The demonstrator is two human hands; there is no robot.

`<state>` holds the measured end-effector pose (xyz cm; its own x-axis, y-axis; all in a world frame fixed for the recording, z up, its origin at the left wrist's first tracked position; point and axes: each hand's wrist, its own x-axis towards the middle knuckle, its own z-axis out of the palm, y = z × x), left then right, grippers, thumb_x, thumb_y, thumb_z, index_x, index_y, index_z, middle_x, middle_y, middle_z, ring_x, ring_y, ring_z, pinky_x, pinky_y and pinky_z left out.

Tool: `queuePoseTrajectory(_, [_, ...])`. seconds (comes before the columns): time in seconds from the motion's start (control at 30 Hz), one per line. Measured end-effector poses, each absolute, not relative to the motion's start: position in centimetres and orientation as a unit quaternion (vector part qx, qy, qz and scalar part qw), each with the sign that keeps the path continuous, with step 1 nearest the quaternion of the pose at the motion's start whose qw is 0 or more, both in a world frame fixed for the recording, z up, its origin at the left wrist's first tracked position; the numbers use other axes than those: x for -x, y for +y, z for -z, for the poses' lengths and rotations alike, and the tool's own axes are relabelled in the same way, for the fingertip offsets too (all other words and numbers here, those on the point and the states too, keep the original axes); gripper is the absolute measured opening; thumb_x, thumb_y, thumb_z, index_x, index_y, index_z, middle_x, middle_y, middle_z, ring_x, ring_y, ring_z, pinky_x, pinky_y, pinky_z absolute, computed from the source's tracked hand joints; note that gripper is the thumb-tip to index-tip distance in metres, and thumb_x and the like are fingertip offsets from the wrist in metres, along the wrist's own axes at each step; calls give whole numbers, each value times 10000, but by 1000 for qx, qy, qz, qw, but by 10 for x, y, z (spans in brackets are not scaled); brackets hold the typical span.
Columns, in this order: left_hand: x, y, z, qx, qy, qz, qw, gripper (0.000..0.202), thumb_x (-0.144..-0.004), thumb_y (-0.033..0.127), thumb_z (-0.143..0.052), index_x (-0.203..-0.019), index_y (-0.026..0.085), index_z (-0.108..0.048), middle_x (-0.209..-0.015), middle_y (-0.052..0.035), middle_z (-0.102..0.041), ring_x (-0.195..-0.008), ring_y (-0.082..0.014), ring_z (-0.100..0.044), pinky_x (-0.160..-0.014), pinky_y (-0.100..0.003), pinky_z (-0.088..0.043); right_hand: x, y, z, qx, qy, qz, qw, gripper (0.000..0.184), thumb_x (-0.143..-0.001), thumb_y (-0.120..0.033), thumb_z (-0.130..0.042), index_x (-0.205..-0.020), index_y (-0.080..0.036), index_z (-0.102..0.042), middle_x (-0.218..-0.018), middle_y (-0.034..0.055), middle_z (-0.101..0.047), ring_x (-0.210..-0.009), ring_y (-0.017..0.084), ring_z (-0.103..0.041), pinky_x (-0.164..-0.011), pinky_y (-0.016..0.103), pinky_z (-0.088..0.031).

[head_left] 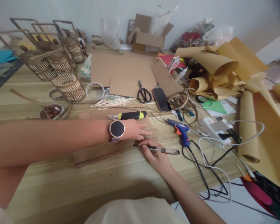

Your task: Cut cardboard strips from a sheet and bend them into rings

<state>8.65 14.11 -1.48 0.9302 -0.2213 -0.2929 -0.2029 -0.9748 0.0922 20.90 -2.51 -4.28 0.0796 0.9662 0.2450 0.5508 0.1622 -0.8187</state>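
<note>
My left hand (136, 129), with a round watch (117, 128) on its wrist, lies flat with fingers stretched out on a clear ruler (154, 133). The ruler rests on a strip of brown cardboard (98, 151) on the wooden table (60, 180). My right hand (155, 154) is closed around a pen (164, 150), its tip touching the cardboard along the ruler's near edge. A yellow and black utility knife (128, 115) lies just beyond my left hand.
A blue glue gun (180, 130) with its cable lies to the right, beside a power strip (216, 129). Scissors (143, 92), a phone (161, 99), wooden sticks (112, 102), cardboard sheets (121, 70), woven baskets (60, 65) and kraft paper rolls (247, 124) crowd the far side.
</note>
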Motion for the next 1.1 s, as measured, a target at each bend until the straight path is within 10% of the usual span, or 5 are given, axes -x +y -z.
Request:
queuePoseTrajectory(0.27, [-88,140,20,-981,-117,154,0,924,-236,-22,-843,-1070,325,-651,-1655,64,-247,-1423,-378,-382,-939,-467,-563,-298,-33,29,708,-569,-112,403,213,-896,-356,-551,-805,-230,-697,-781,49,-750,-730,229,-694,-690,349,-553])
queuePoseTrajectory(0.6, [-86,137,0,-977,-84,196,17,886,-298,-57,-864,-1057,342,-641,-1640,61,-288,-1438,-340,-351,-1180,-467,-336,-268,-25,32,667,-687,-119,264,293,-1003,-322,-405,-1149,-233,-643,-1040,79,-770,-932,231,-715,-801,340,-544])
queuePoseTrajectory(0.83, [-16,131,-15,-989,-78,123,13,451,-621,2,-800,-949,279,-658,-1550,-15,-468,-1367,-301,-480,-1136,-459,-374,-268,-17,36,672,-696,-107,229,279,-998,-331,-405,-988,-235,-666,-909,73,-760,-823,236,-705,-711,322,-514])
queuePoseTrajectory(1.1, [54,112,-5,-994,-11,109,-6,414,-857,-37,-515,-1050,294,-672,-1512,22,-519,-1392,-257,-473,-1143,-455,-377,-270,-12,34,672,-701,-103,212,300,-971,-388,-400,-960,-245,-663,-888,72,-773,-812,259,-728,-689,350,-534])
